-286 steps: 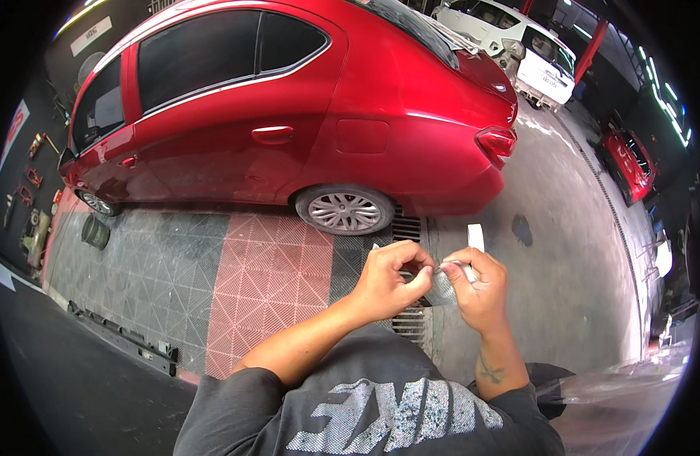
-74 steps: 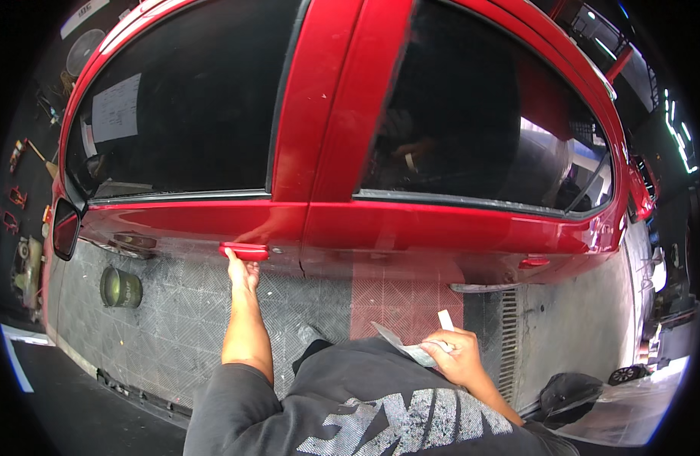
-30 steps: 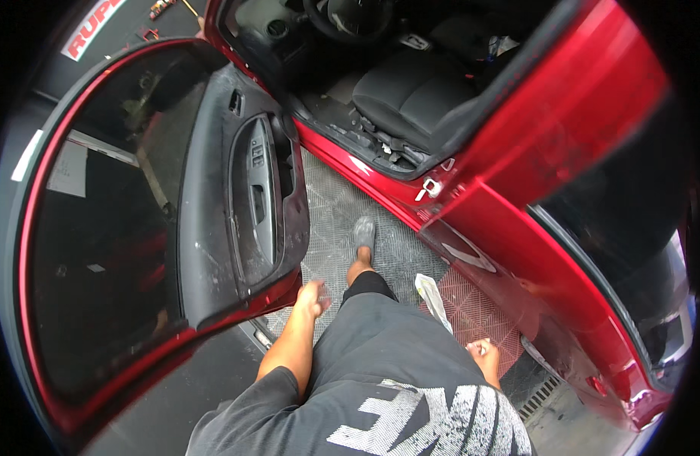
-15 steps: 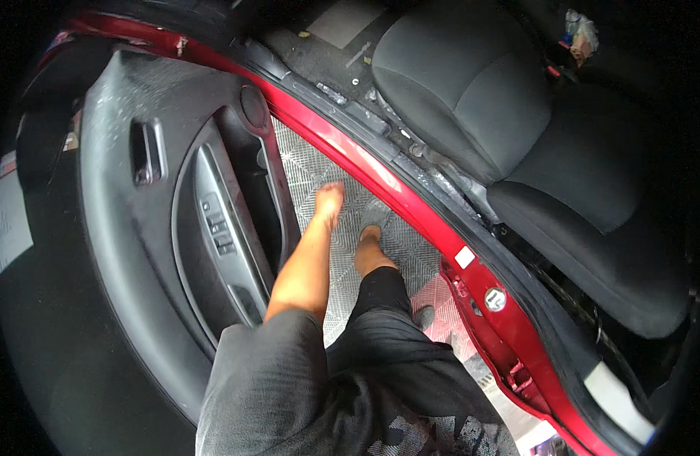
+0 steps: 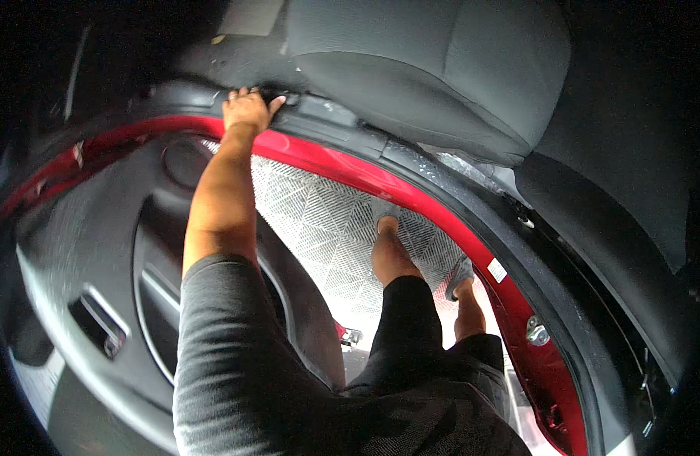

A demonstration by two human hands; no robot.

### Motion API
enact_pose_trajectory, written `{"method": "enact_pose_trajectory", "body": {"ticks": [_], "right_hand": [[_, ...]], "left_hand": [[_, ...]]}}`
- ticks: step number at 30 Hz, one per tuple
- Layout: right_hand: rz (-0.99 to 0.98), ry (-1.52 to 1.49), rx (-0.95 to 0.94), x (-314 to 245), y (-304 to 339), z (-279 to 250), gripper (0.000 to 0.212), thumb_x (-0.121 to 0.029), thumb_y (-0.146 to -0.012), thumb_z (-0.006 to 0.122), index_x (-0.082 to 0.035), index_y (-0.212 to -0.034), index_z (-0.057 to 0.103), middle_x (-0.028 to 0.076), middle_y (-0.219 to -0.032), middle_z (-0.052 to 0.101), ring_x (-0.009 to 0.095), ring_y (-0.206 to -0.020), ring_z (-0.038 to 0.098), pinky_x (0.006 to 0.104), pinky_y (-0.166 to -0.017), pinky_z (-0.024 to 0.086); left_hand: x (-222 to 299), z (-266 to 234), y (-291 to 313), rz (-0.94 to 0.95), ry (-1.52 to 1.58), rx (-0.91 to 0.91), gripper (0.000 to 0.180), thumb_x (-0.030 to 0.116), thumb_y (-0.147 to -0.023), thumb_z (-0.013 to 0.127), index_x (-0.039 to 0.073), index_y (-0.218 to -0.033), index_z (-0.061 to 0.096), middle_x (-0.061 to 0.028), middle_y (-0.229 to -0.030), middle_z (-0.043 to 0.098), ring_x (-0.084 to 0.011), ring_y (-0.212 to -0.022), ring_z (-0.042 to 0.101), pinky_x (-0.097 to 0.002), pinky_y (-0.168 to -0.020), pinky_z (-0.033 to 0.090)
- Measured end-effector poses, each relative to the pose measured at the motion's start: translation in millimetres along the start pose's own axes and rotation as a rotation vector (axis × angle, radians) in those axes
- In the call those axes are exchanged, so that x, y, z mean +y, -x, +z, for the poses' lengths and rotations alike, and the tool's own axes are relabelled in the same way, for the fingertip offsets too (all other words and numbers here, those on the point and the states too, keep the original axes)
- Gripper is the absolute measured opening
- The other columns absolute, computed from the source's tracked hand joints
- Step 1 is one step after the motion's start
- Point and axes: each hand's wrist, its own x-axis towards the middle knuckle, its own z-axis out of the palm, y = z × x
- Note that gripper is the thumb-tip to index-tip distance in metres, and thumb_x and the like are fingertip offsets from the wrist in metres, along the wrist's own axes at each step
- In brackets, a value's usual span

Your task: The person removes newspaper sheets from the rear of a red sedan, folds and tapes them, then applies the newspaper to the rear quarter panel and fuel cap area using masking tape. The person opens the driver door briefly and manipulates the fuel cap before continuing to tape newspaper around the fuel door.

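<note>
Head view: left fingers (image 5: 243, 93) on sill (image 5: 319, 112), unreadable white label (image 5: 497, 270)

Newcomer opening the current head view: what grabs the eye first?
Probably the red door sill, curving across the picture between the dark car seat at top and the patterned floor below. Next, the left hand, fingers spread at the black sill trim, upper left of centre. The open door's dark panel fills the left side.
</note>
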Motion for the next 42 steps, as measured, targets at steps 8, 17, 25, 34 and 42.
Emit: {"method": "enact_pose_trajectory", "body": {"ticks": [8,17,25,34,42], "right_hand": [[0.038,-0.017,0.009,0.1,-30.6,7.1,0.027,-0.026,-0.103,0.079,0.001,-0.102,0.084,0.015,-0.098,0.084,0.029,-0.088,0.079,0.0435,-0.079,0.06],[0.035,0.016,-0.03,-10.5,-24.4,7.0,0.029,-0.027,-0.103,0.078,0.001,-0.103,0.084,0.016,-0.101,0.084,0.03,-0.091,0.079,0.0445,-0.08,0.06],[-0.015,0.114,-0.125,-6.4,-0.4,-4.0,0.03,-0.028,-0.103,0.078,0.001,-0.104,0.084,0.017,-0.103,0.084,0.032,-0.092,0.079,0.0454,-0.081,0.061],[-0.091,0.382,-0.242,127.7,71.1,-104.5,0.031,-0.03,-0.103,0.077,0.0,-0.105,0.085,0.018,-0.105,0.084,0.033,-0.095,0.079,0.0463,-0.083,0.061],[-0.138,0.572,-0.188,362.2,128.2,-273.9,0.032,-0.031,-0.103,0.077,0.0,-0.106,0.085,0.019,-0.107,0.084,0.035,-0.097,0.079,0.0472,-0.084,0.061]], "left_hand": [[12.7,35.5,-72.4,0.032,-0.087,-0.363,0.117,0.104,-0.093,0.042,0.028,-0.181,0.035,-0.0221,-0.182,0.04,-0.0458,-0.169,0.035,-0.0691,-0.132,0.032],[26.0,30.1,-68.9,0.093,-0.077,-0.154,0.103,0.082,-0.092,0.076,0.015,-0.167,0.055,-0.0174,-0.164,0.057,-0.0434,-0.153,0.056,-0.0602,-0.12,0.051],[71.4,61.6,22.1,-0.196,0.456,0.23,0.07,0.046,-0.103,0.07,0.008,-0.16,0.055,-0.03,-0.159,0.054,-0.0485,-0.158,0.044,-0.0657,-0.124,0.042],[227.1,102.7,407.9,-0.428,1.035,0.547,0.034,0.017,-0.09,0.08,0.007,-0.122,0.075,-0.0242,-0.126,0.069,-0.0483,-0.127,0.06,-0.0583,-0.115,0.045],[302.0,224.6,705.9,-0.362,1.573,0.033,0.023,0.022,-0.11,0.073,0.001,-0.119,0.075,-0.0164,-0.106,0.083,-0.0276,-0.099,0.079,-0.0418,-0.093,0.061]]}}
